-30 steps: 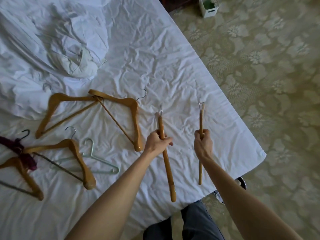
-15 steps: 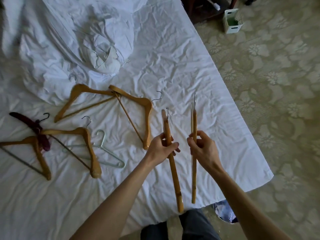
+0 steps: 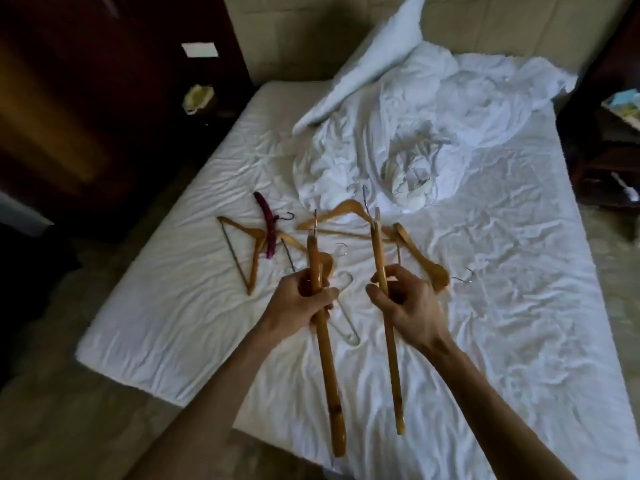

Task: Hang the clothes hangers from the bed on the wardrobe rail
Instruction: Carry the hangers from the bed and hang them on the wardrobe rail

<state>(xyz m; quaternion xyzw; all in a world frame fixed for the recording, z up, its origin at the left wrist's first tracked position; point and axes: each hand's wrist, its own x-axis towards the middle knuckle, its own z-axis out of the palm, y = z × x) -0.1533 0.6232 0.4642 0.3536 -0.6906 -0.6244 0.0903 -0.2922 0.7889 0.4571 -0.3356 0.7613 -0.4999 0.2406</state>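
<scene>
Person stands at the foot of the bed (image 3: 502, 306), both arms out over the white sheet; left hand (image 3: 301, 303) curled tight round a wooden hanger (image 3: 323, 344), seen edge-on, its metal hook pointing away toward the headboard, its lower end hanging past the wrist; right hand (image 3: 407, 306) holds a second wooden hanger (image 3: 389, 341) the same way, thumb and fingers pinched round the wood, this grip looser than the left, hook up and away; the two held hangers run roughly parallel, apart, neither touching the sheet as far as I can see.

On the sheet beyond the hands: one wooden hanger with a crossbar (image 3: 247, 252) lying flat to the left; a maroon padded hanger (image 3: 268, 226) laid across its upper arm; a pale wire-thin hanger (image 3: 346, 323) flat between the two hands, partly hidden by the left one; a larger wooden hanger (image 3: 343, 211) further up, near the crumpled bedding; another wooden one (image 3: 420, 259) just behind the right hand, its hook out to the right.

Crumpled white duvet (image 3: 415, 140) heaped at the head end; a pillow (image 3: 374, 60) stands propped against the headboard; dark wooden furniture (image 3: 86, 98) left of the bed; patterned floor below; wardrobe rail out of sight.
</scene>
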